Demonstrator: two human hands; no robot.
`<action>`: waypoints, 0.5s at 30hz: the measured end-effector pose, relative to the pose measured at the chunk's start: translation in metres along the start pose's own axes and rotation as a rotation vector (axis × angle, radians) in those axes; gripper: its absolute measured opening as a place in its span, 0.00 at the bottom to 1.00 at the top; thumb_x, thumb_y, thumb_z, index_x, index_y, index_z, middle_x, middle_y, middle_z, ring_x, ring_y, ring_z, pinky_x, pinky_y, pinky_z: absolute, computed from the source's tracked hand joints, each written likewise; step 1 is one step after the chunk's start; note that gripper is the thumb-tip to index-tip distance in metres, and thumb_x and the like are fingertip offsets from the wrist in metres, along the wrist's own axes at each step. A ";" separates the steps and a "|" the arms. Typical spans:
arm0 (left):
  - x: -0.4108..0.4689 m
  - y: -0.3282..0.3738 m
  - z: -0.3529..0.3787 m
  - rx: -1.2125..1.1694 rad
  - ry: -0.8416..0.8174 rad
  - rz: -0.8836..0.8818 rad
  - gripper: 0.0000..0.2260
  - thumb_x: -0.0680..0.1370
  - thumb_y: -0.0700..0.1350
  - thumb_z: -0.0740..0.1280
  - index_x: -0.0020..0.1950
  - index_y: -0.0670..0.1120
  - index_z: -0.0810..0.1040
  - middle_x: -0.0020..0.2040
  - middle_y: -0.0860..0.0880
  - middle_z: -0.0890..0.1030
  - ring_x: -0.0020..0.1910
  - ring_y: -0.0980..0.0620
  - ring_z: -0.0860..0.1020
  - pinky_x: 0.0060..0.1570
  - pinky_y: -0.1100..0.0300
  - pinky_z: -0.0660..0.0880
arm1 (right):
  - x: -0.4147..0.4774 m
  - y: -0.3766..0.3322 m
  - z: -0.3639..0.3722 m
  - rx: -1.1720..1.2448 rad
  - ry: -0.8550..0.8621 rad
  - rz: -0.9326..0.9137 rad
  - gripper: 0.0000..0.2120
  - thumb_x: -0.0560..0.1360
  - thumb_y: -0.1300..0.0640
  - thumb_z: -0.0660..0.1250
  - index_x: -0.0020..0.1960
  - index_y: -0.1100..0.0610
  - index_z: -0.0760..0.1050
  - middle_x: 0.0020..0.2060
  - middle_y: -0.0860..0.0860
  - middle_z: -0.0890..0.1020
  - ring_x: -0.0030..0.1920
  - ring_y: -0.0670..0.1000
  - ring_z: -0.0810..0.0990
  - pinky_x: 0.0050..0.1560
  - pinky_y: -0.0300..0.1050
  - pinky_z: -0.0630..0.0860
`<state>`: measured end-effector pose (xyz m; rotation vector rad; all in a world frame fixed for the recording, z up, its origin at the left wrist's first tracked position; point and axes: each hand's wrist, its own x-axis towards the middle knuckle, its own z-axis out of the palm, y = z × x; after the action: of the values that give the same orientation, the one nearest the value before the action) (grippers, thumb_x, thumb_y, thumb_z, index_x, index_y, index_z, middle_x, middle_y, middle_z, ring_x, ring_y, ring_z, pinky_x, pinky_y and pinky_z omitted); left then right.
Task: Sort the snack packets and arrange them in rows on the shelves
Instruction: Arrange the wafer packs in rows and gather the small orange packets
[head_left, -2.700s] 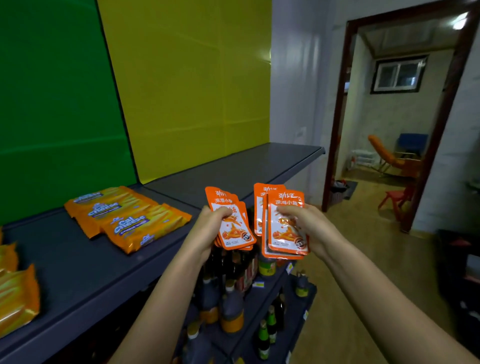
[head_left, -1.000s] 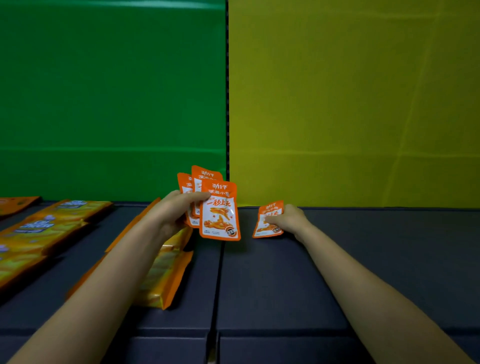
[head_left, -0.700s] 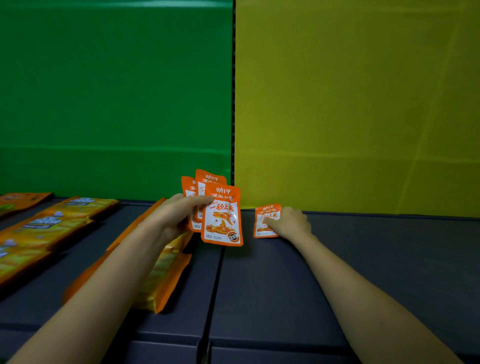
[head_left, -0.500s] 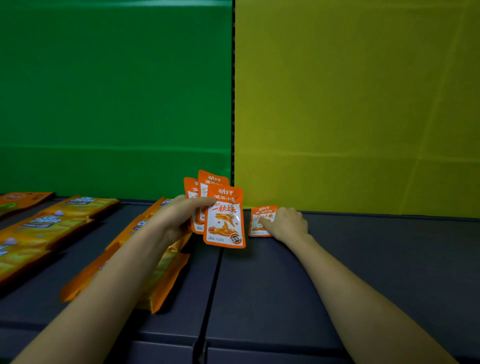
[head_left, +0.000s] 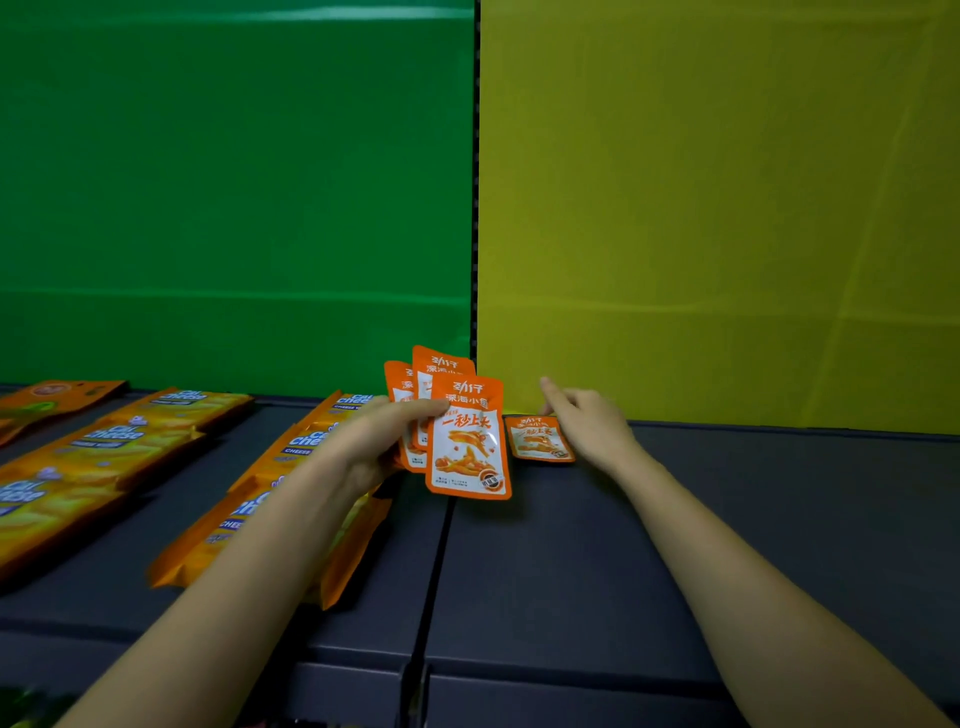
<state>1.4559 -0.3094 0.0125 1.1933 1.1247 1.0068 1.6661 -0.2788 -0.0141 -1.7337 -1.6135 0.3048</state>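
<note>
At the far edge of the shelf, one packet lay flat, the right hand slack and empty just beside it. Nearer, the left hand pinched a fan of packets. Judged risk: the loosely held front one could slip and disorder the row.

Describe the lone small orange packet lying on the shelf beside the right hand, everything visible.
The small orange packet is a glossy, flat pouch: orange border, white panel with an orange snack picture, lettering too small to read. It lies face up on the dark shelf, at the foot of the yellow back panel. The right hand is at its right edge; contact is unclear.
</note>
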 end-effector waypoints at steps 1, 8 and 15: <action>-0.001 0.000 0.002 -0.016 -0.010 -0.001 0.03 0.76 0.41 0.66 0.42 0.44 0.77 0.27 0.50 0.83 0.25 0.54 0.81 0.24 0.64 0.78 | -0.006 -0.007 -0.001 0.061 -0.044 -0.029 0.26 0.79 0.39 0.50 0.41 0.54 0.79 0.39 0.52 0.81 0.44 0.53 0.78 0.45 0.44 0.69; -0.004 0.002 0.009 -0.025 -0.038 0.025 0.03 0.76 0.41 0.66 0.43 0.44 0.77 0.27 0.50 0.83 0.24 0.55 0.81 0.24 0.65 0.78 | -0.034 -0.025 0.005 0.311 -0.223 -0.112 0.18 0.75 0.44 0.64 0.41 0.59 0.78 0.48 0.57 0.84 0.47 0.55 0.82 0.51 0.49 0.75; -0.007 0.004 0.010 -0.071 -0.051 0.042 0.05 0.77 0.39 0.64 0.42 0.41 0.77 0.27 0.49 0.83 0.24 0.55 0.81 0.25 0.64 0.78 | -0.036 0.004 -0.012 0.456 -0.028 -0.089 0.21 0.76 0.49 0.65 0.39 0.68 0.77 0.37 0.66 0.80 0.39 0.50 0.71 0.42 0.45 0.62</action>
<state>1.4649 -0.3172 0.0175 1.1839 1.0199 1.0343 1.6697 -0.3169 -0.0188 -1.3127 -1.4936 0.6042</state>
